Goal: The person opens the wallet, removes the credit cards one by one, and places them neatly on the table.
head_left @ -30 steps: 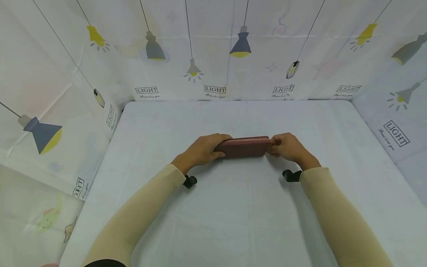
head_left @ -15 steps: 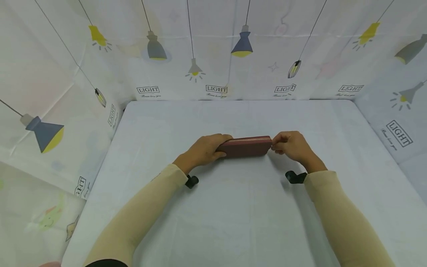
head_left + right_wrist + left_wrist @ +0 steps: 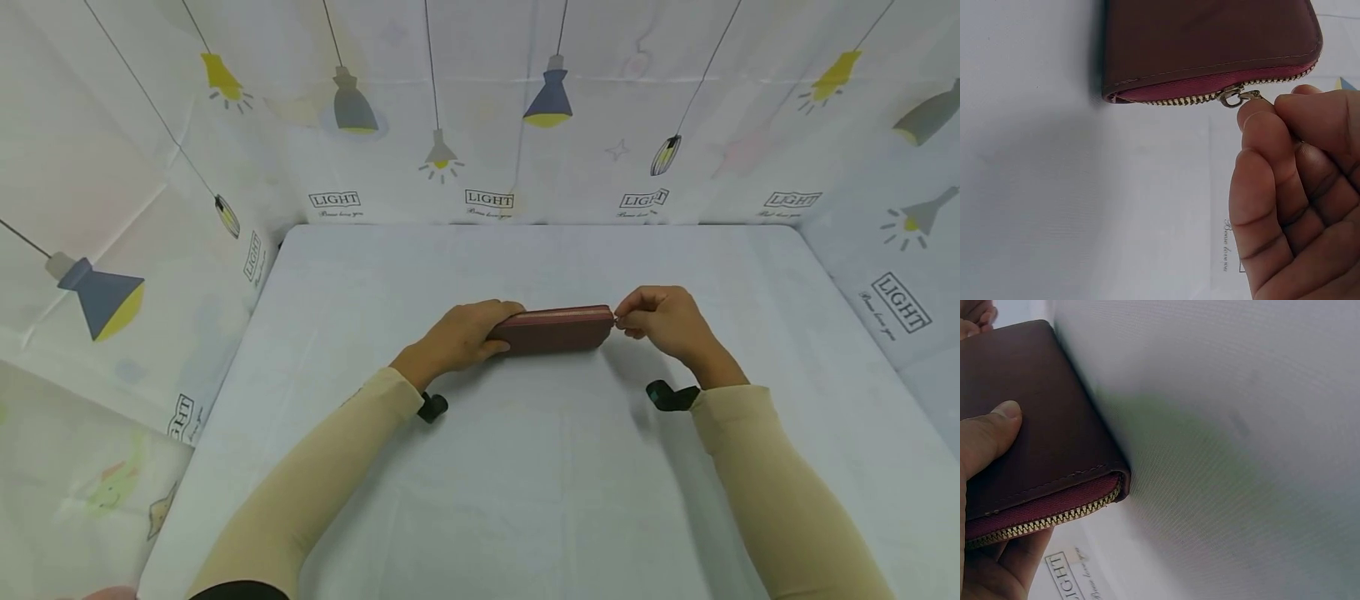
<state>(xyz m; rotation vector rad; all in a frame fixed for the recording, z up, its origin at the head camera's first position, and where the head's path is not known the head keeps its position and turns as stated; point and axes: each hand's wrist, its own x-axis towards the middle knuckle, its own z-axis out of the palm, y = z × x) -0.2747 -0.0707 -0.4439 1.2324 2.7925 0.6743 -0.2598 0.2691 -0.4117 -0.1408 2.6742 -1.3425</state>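
A brown zip-around wallet (image 3: 555,331) stands on its long edge on the white-covered table, zip side up. My left hand (image 3: 467,333) grips its left end, the thumb (image 3: 991,434) on the near face and fingers behind. Gold zip teeth (image 3: 1054,520) on maroon tape run down that end in the left wrist view. At the right end, my right hand (image 3: 667,321) pinches the small metal zip pull (image 3: 1249,95) between thumb and forefinger. The slider (image 3: 1230,94) sits partway down that short end, with teeth showing on both sides of it. Part of the pull is hidden by the fingertips.
The white tabletop (image 3: 510,483) spreads around the wallet. Behind it and at both sides hangs a white cloth (image 3: 480,100) printed with lamps. A small black camera mount (image 3: 670,397) juts from the right wrist, and another mount (image 3: 432,407) from the left.
My right hand has shifted slightly right and up at the wallet's end, and its pinch on the zip pull now shows more plainly. The left hand and wallet stay almost still.
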